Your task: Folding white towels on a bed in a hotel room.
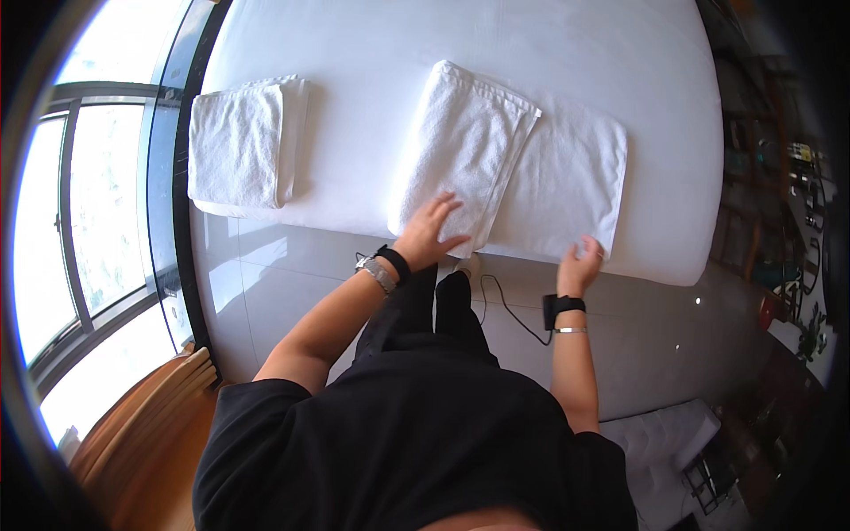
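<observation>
A white terry towel [465,146] lies partly folded on the white-covered bed [352,133], its left part in thick layers. A flatter white section [564,166] reaches out to the right from under it. My left hand [430,232] is over the near end of the thick part, fingers spread, holding nothing. At the near right corner of the flat section is my right hand [579,267], its fingers curled. Whether it pinches the cloth there cannot be made out. Farther left on the bed sits a folded stack of white towels [239,146].
A window [106,199] with a dark frame borders the bed's left side. Below the bed's near edge is a glossy tiled floor [292,285] with a black cable [514,312]. A grey tufted seat [657,438] stands at lower right, and curved wooden furniture [146,425] at lower left.
</observation>
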Action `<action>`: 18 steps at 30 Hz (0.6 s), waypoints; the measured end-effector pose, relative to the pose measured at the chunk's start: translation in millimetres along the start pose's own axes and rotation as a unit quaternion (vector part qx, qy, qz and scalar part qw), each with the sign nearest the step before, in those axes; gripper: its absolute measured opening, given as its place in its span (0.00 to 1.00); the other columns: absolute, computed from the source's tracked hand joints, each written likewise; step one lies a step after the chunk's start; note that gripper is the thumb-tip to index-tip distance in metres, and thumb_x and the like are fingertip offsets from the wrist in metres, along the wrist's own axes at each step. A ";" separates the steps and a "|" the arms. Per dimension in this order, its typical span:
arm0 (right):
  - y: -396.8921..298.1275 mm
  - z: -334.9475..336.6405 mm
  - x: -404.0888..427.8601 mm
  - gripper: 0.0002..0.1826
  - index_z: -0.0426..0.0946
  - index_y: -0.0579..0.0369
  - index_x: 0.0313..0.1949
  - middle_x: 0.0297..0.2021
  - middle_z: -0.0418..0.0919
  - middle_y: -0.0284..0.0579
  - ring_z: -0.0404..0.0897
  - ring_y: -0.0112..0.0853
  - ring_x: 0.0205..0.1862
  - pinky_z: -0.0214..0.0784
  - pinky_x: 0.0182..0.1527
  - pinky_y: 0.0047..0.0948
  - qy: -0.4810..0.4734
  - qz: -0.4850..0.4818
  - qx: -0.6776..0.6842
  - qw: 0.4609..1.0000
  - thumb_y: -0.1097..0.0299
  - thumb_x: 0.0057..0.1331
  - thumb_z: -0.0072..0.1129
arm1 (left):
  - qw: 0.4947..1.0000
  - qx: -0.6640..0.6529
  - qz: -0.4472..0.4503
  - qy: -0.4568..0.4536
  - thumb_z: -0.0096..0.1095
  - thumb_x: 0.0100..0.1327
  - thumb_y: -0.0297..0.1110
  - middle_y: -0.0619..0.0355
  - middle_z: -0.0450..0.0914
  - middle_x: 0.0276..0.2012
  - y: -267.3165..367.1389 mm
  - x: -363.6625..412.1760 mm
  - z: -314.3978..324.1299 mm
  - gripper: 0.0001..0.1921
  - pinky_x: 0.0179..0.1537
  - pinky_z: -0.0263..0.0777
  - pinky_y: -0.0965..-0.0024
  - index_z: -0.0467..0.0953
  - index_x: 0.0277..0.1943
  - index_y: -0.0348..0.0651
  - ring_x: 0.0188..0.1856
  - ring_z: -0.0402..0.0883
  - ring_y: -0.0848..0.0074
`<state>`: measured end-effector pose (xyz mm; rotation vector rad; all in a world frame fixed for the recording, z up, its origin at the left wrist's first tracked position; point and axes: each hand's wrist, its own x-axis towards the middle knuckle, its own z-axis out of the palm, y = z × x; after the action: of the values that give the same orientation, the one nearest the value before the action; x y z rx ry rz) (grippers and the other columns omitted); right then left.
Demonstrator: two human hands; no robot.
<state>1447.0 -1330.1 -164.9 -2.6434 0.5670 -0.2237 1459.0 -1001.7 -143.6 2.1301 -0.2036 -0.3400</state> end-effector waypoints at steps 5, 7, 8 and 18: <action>-68.6 57.3 -10.4 0.20 0.74 0.65 0.50 0.43 0.81 0.48 0.79 0.31 0.46 0.72 0.45 0.28 -0.299 0.226 0.379 0.846 0.67 0.62 0.66 | 0.975 0.100 -0.076 0.181 0.70 0.56 0.32 0.44 0.73 0.52 -46.7 7.4 -27.5 0.24 0.58 0.68 0.57 0.70 0.55 0.38 0.55 0.72 0.51; -103.1 67.3 7.5 0.21 0.73 0.66 0.50 0.43 0.80 0.48 0.79 0.30 0.46 0.72 0.46 0.28 -0.324 0.253 0.397 0.821 0.67 0.62 0.66 | 0.974 0.043 -0.149 0.163 0.71 0.59 0.36 0.42 0.72 0.53 -59.8 2.5 -33.5 0.28 0.57 0.69 0.59 0.68 0.58 0.36 0.57 0.72 0.56; -117.8 73.3 16.0 0.21 0.73 0.68 0.50 0.43 0.80 0.48 0.79 0.30 0.45 0.72 0.46 0.28 -0.350 0.279 0.414 0.793 0.67 0.62 0.66 | 0.975 0.042 -0.148 0.162 0.71 0.59 0.36 0.42 0.72 0.53 -71.3 -1.2 -34.0 0.28 0.57 0.69 0.59 0.68 0.58 0.36 0.57 0.72 0.56; -202.6 71.4 53.3 0.24 0.71 0.65 0.54 0.45 0.81 0.45 0.80 0.30 0.44 0.73 0.49 0.29 -0.263 -0.022 0.442 0.857 0.73 0.58 0.65 | 0.935 -0.211 -0.282 -0.032 0.73 0.59 0.48 0.51 0.80 0.41 -96.3 -7.8 -35.8 0.32 0.45 0.74 0.69 0.70 0.54 0.29 0.41 0.78 0.72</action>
<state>1584.2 -1158.7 -136.6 -1.6951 0.1406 0.1958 1464.4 -918.6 -204.2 1.7124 0.4254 -0.7173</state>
